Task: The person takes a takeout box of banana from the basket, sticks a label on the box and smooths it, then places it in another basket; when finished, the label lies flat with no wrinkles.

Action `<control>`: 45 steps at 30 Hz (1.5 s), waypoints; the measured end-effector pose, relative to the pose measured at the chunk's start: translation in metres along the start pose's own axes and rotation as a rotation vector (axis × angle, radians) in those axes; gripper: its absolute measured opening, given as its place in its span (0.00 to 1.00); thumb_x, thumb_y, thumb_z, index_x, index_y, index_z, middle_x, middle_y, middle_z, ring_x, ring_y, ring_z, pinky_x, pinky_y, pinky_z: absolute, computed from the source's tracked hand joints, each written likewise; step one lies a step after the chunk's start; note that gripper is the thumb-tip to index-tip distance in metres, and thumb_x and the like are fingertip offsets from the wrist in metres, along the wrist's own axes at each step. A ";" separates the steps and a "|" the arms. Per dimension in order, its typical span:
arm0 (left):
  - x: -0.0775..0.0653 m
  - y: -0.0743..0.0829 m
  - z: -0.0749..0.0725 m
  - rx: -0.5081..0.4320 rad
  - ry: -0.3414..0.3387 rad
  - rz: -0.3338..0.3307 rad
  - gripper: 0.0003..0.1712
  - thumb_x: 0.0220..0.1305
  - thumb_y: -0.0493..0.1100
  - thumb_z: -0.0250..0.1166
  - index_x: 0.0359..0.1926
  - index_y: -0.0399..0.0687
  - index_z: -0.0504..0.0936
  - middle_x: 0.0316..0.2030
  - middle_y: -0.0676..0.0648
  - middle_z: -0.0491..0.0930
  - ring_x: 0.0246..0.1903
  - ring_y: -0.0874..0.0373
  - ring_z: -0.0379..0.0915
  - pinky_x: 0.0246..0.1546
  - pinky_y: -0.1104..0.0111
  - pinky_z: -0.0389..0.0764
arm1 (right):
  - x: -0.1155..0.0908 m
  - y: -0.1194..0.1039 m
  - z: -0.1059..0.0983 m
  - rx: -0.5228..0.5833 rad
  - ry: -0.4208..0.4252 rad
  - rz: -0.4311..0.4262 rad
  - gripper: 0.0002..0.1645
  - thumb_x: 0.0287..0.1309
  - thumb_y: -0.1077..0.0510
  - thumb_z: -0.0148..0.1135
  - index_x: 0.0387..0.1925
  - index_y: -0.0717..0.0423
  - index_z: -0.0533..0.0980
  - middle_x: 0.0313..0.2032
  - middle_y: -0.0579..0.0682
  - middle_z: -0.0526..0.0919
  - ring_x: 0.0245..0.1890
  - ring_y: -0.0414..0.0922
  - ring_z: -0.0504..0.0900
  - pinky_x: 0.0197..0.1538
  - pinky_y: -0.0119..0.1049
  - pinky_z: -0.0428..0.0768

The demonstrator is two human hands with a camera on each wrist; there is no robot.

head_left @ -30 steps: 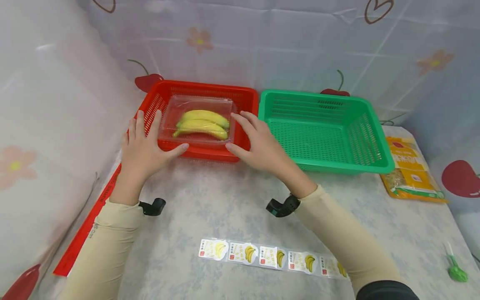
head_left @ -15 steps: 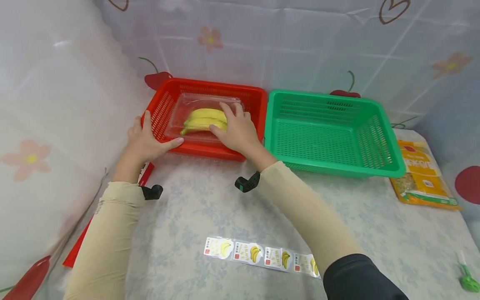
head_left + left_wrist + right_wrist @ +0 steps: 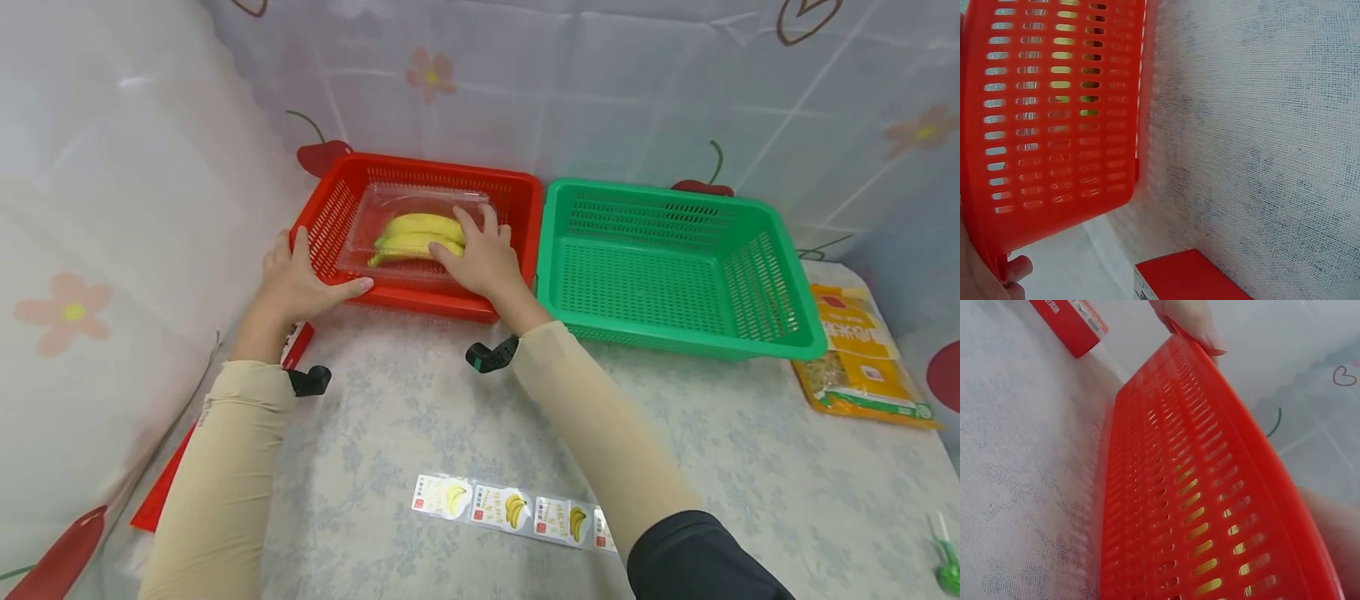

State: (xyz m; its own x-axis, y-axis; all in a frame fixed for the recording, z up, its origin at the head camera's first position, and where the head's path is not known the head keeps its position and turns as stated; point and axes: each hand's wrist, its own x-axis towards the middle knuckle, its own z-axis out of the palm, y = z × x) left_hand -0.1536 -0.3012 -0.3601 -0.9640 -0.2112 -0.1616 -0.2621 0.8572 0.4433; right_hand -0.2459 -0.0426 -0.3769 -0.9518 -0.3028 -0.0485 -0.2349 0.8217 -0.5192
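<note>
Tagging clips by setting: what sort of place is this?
Probably a fruit-packing table: a red basket with bananas in a clear box, a green basket beside it, and a strip of banana stickers.

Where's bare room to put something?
Inside the green basket; table between red basket, sticker strip, left sleeve and right sleeve; table below green basket, between right sleeve and yellow bag. Crowded: red basket, holding banana box, left hand on rim, right hand over box.
</note>
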 end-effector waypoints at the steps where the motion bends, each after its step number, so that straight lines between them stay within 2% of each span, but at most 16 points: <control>1: 0.000 0.001 -0.001 0.002 -0.001 0.002 0.82 0.42 0.84 0.62 0.78 0.46 0.25 0.78 0.36 0.24 0.75 0.32 0.29 0.63 0.30 0.60 | 0.000 0.000 0.000 0.003 -0.004 0.010 0.49 0.60 0.26 0.51 0.78 0.30 0.47 0.79 0.48 0.38 0.73 0.59 0.52 0.67 0.59 0.68; 5: 0.000 0.001 -0.003 0.010 -0.005 0.003 0.81 0.42 0.83 0.63 0.78 0.46 0.26 0.78 0.35 0.25 0.75 0.32 0.31 0.63 0.31 0.59 | 0.001 -0.001 -0.002 0.025 -0.018 0.048 0.49 0.60 0.26 0.51 0.78 0.28 0.46 0.79 0.47 0.33 0.75 0.58 0.48 0.69 0.61 0.64; 9: -0.001 0.001 -0.003 0.012 -0.010 -0.003 0.81 0.43 0.83 0.62 0.78 0.45 0.26 0.78 0.35 0.25 0.75 0.31 0.32 0.63 0.31 0.61 | 0.002 0.000 -0.002 0.069 -0.048 0.091 0.51 0.59 0.25 0.50 0.78 0.29 0.44 0.79 0.50 0.31 0.76 0.63 0.46 0.71 0.64 0.60; 14: -0.001 0.001 -0.003 0.006 -0.021 -0.003 0.81 0.43 0.84 0.62 0.78 0.46 0.25 0.78 0.36 0.25 0.75 0.31 0.31 0.63 0.31 0.60 | 0.004 0.001 -0.003 0.127 -0.100 0.148 0.53 0.59 0.24 0.50 0.79 0.29 0.39 0.79 0.56 0.39 0.76 0.64 0.50 0.69 0.66 0.62; 18: -0.001 0.000 -0.003 0.007 -0.036 -0.004 0.81 0.43 0.83 0.62 0.78 0.46 0.25 0.78 0.36 0.24 0.74 0.31 0.31 0.63 0.30 0.58 | 0.004 0.001 -0.004 0.155 -0.131 0.164 0.51 0.62 0.25 0.46 0.78 0.27 0.37 0.79 0.54 0.47 0.77 0.62 0.48 0.70 0.67 0.60; 23: 0.000 0.000 -0.004 0.016 -0.048 -0.004 0.81 0.44 0.82 0.63 0.78 0.46 0.25 0.78 0.35 0.25 0.74 0.30 0.32 0.62 0.30 0.60 | 0.004 0.002 -0.006 0.212 -0.146 0.172 0.49 0.64 0.25 0.43 0.78 0.26 0.35 0.79 0.49 0.46 0.79 0.62 0.40 0.70 0.68 0.57; 28: -0.001 0.001 -0.005 0.024 -0.068 -0.008 0.81 0.44 0.82 0.63 0.78 0.46 0.24 0.77 0.35 0.25 0.74 0.30 0.32 0.62 0.30 0.60 | 0.005 0.006 -0.007 0.289 -0.141 0.162 0.49 0.65 0.27 0.47 0.78 0.26 0.36 0.79 0.49 0.46 0.79 0.59 0.39 0.70 0.65 0.61; 31: -0.001 0.003 -0.007 0.028 -0.090 -0.012 0.81 0.45 0.82 0.63 0.78 0.47 0.23 0.77 0.35 0.24 0.74 0.30 0.32 0.61 0.30 0.61 | 0.006 0.007 -0.008 0.332 -0.119 0.142 0.47 0.67 0.29 0.47 0.78 0.27 0.37 0.79 0.49 0.47 0.79 0.58 0.40 0.71 0.64 0.60; 34: -0.002 0.005 -0.009 0.028 -0.110 -0.021 0.81 0.45 0.81 0.64 0.77 0.47 0.22 0.77 0.35 0.24 0.74 0.30 0.32 0.60 0.30 0.63 | 0.005 0.007 -0.009 0.369 -0.095 0.125 0.44 0.70 0.32 0.45 0.78 0.26 0.38 0.79 0.51 0.47 0.79 0.58 0.42 0.65 0.56 0.73; 37: -0.003 0.006 -0.010 0.026 -0.118 -0.026 0.81 0.45 0.80 0.64 0.77 0.47 0.22 0.77 0.34 0.23 0.74 0.30 0.31 0.59 0.30 0.64 | 0.004 0.005 -0.010 0.403 -0.071 0.116 0.41 0.71 0.34 0.44 0.78 0.25 0.40 0.79 0.52 0.47 0.78 0.56 0.49 0.46 0.43 0.84; 38: -0.003 0.006 -0.011 0.026 -0.119 -0.027 0.81 0.45 0.80 0.64 0.77 0.47 0.22 0.77 0.35 0.23 0.74 0.30 0.31 0.59 0.30 0.64 | 0.003 0.004 -0.011 0.417 -0.067 0.115 0.40 0.72 0.35 0.44 0.78 0.24 0.40 0.79 0.53 0.47 0.76 0.55 0.54 0.39 0.39 0.85; 40: -0.003 0.006 -0.011 0.025 -0.117 -0.028 0.80 0.46 0.80 0.65 0.77 0.47 0.23 0.77 0.35 0.24 0.74 0.30 0.31 0.59 0.30 0.64 | 0.000 0.002 -0.014 0.447 -0.061 0.110 0.40 0.72 0.35 0.44 0.77 0.24 0.40 0.78 0.53 0.49 0.67 0.55 0.69 0.32 0.35 0.83; 42: -0.003 0.006 -0.011 0.024 -0.115 -0.027 0.80 0.46 0.79 0.65 0.77 0.47 0.23 0.77 0.35 0.24 0.74 0.30 0.31 0.58 0.30 0.64 | -0.003 -0.001 -0.018 0.487 -0.051 0.100 0.40 0.72 0.36 0.46 0.77 0.24 0.41 0.76 0.54 0.51 0.50 0.55 0.80 0.28 0.34 0.83; 44: -0.003 0.006 -0.012 0.022 -0.114 -0.025 0.80 0.46 0.79 0.65 0.77 0.47 0.23 0.77 0.35 0.23 0.74 0.30 0.31 0.59 0.30 0.63 | -0.007 -0.003 -0.025 0.515 -0.043 0.094 0.40 0.72 0.37 0.47 0.77 0.23 0.41 0.75 0.54 0.52 0.39 0.53 0.80 0.27 0.34 0.83; 45: -0.004 0.006 -0.012 0.021 -0.115 -0.024 0.80 0.46 0.79 0.65 0.77 0.48 0.23 0.77 0.35 0.23 0.74 0.30 0.31 0.60 0.29 0.62 | -0.009 -0.005 -0.029 0.523 -0.039 0.093 0.40 0.72 0.37 0.47 0.77 0.23 0.41 0.75 0.54 0.53 0.38 0.52 0.80 0.27 0.35 0.84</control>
State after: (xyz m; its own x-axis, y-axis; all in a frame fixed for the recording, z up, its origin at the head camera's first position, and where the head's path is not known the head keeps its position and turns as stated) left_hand -0.1521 -0.3007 -0.3462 -0.9455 -0.1777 -0.2727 -0.2832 0.8622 0.4200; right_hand -0.2420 -0.0296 -0.3493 -0.9536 -0.2662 -0.1408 -0.0111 0.4983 -0.8669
